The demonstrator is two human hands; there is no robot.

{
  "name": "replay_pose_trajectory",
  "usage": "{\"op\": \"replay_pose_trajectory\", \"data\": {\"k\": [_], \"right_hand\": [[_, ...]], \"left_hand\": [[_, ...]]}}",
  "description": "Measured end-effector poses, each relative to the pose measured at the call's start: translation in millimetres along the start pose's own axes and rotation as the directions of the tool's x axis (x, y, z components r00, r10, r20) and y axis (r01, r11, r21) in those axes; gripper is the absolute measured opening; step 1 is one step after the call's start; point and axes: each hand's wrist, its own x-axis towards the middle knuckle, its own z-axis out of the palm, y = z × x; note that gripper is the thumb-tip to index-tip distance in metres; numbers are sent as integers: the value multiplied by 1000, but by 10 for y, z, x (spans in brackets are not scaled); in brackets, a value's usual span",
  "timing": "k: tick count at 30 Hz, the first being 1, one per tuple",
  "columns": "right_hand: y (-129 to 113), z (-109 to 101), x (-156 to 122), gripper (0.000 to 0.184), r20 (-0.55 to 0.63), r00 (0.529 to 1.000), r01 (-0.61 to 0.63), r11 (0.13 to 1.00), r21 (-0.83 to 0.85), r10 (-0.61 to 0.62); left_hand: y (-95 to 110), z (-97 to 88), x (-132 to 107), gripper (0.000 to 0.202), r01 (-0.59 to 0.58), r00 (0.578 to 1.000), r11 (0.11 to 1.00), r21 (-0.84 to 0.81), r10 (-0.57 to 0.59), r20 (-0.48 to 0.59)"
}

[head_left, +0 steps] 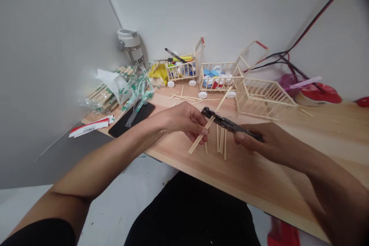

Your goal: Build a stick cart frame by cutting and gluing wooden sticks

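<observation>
Seen from the head camera, the left hand (183, 121) pinches a long wooden stick (223, 101) between thumb and closed fingertips. The stick slants up and away toward the back of the table. The right hand (268, 142) is curled shut around a dark tool (221, 121), and its fingers hide the handle. The tool may be a cutter or pliers; the blur leaves that unclear. The tool's tip meets the stick just beside the left fingertips, but I cannot tell whether it bites the wood.

Both are held over the wooden table (317, 142), above a few loose sticks (221, 142). Behind stand stick-built carts (217, 77) (white caps for wheels) and a wheel-less frame (263, 98). At the left lie wrapped stick bundles (115, 92) and a black phone (131, 120). The picture's edge cuts off the right forearm.
</observation>
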Motion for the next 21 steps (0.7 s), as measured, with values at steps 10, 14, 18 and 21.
{"op": "replay_pose_trajectory", "data": {"k": [10, 14, 18, 21], "right_hand": [[15, 44, 7, 57, -45, 997, 52, 997, -58, -55], [2, 55, 20, 56, -59, 995, 72, 995, -73, -76], [-1, 76, 37, 54, -47, 997, 55, 994, -93, -60], [-9, 94, 52, 56, -48, 997, 57, 991, -118, -63]], "left_hand": [[-14, -54, 37, 18, 15, 1000, 998, 68, -15, -4], [-36, -83, 53, 20, 4, 1000, 998, 69, -4, 13], [-48, -102, 51, 19, 3, 1000, 997, 81, -4, 7], [-53, -117, 51, 18, 2, 1000, 996, 89, -3, 8]]}}
